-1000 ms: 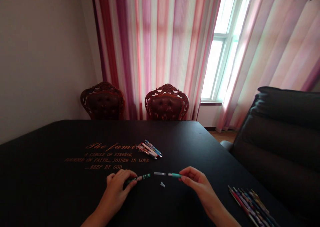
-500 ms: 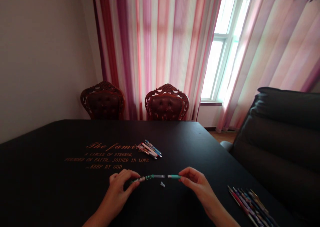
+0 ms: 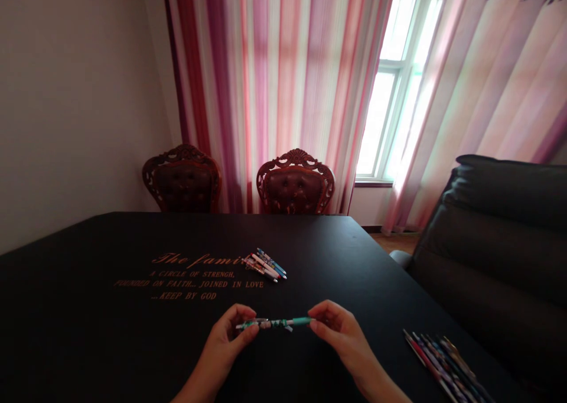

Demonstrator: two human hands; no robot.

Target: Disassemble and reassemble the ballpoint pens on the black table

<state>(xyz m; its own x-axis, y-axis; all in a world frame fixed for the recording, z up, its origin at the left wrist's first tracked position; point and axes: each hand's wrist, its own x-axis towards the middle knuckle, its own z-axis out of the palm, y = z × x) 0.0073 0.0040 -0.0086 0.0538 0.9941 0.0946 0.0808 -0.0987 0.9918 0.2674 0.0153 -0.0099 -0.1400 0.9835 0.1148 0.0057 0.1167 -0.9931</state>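
Observation:
Between my hands, a little above the black table (image 3: 110, 344), lies a level pen in two parts. My left hand (image 3: 234, 331) pinches the patterned green-and-white pen barrel (image 3: 266, 324), its clip facing up. With thumb and fingers, my right hand (image 3: 334, 326) grips the mint-green front part of the pen (image 3: 302, 321). The two parts meet closely, with a short pale strip showing between them; whether they are joined I cannot tell. Just below the barrel a small whitish piece (image 3: 289, 328) rests on the table, partly covered by the pen.
A small pile of pens (image 3: 266, 266) lies beyond my hands. Several more pens (image 3: 443, 364) are side by side at the right front. Two carved chairs (image 3: 296, 184) stand behind the far table edge, and a dark armchair (image 3: 496, 261) is at the right.
My left hand has moved right and my right hand slightly left. The mint-green part has slid over the exposed refill, closing the gap to the barrel.

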